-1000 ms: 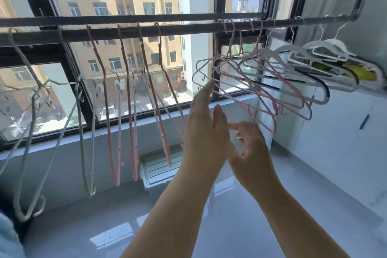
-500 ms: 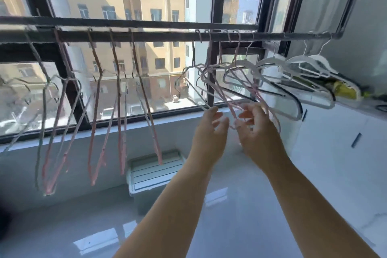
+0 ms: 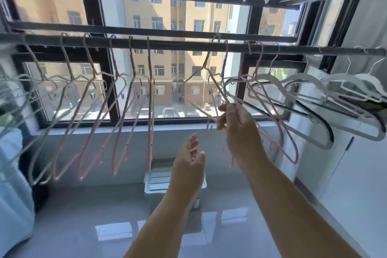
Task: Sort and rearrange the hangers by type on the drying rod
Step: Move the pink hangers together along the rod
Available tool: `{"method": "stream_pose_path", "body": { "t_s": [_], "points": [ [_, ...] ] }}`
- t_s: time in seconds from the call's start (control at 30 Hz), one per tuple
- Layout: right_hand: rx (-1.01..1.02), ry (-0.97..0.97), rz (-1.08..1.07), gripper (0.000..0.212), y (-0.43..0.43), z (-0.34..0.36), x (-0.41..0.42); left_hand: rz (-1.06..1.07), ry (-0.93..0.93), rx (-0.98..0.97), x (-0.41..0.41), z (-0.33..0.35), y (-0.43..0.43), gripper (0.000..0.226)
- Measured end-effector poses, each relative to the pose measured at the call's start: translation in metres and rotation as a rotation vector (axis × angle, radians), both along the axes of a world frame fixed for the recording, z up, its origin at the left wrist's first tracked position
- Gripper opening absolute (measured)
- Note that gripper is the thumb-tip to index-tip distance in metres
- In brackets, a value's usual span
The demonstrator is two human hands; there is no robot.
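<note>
A home laundry balcony is shown: a drying rod hung with hangers is mounted before a wide window facing apartment blocks, above a glossy tiled floor.

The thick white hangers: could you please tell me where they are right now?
In the head view the thick white hangers hang at the far right end of the drying rod, just right of the thin pink hangers that the right hand pinches.

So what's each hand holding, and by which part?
Right hand pinches a thin wire hanger by its sloping arm, below the hook. Left hand holds nothing.
</note>
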State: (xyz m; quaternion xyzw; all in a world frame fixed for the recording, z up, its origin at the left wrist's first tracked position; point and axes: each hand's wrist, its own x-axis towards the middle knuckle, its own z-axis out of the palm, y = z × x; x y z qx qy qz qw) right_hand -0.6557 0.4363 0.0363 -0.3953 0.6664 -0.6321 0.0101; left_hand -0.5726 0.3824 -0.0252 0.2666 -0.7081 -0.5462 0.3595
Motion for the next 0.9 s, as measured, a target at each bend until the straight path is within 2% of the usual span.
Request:
{"method": "stream_pose_path", "body": {
  "t_s": [0.17, 0.27, 0.47, 0.63, 0.8, 0.9],
  "points": [
    [-0.067, 0.011, 0.086, 0.03, -0.034, 0.019, 0.004, 0.014, -0.079, -0.03, 0.018, -0.024, -0.001, 0.05],
    [-0.034, -0.09, 0.122, 0.029, -0.055, 0.013, 0.007, -0.023, -0.142, -0.041, 0.023, -0.043, 0.003, 0.055],
    [0.072, -0.164, 0.083, 0.03, -0.056, -0.039, 0.012, -0.001, -0.225, -0.027, 0.032, -0.064, -0.016, 0.06],
    [0.076, -0.186, 0.08, 0.028, -0.028, -0.092, 0.019, 0.052, -0.229, -0.005, 0.038, -0.074, -0.031, 0.056],
    [0.028, -0.395, 0.101, 0.035, 0.022, -0.133, 0.016, 0.055, -0.221, 0.023, 0.041, -0.096, -0.034, 0.054],
    [-0.024, -0.617, 0.148, 0.044, 0.048, -0.149, 0.011, 0.121, -0.3, -0.043, 0.044, -0.111, -0.048, 0.062]
  ]
}}
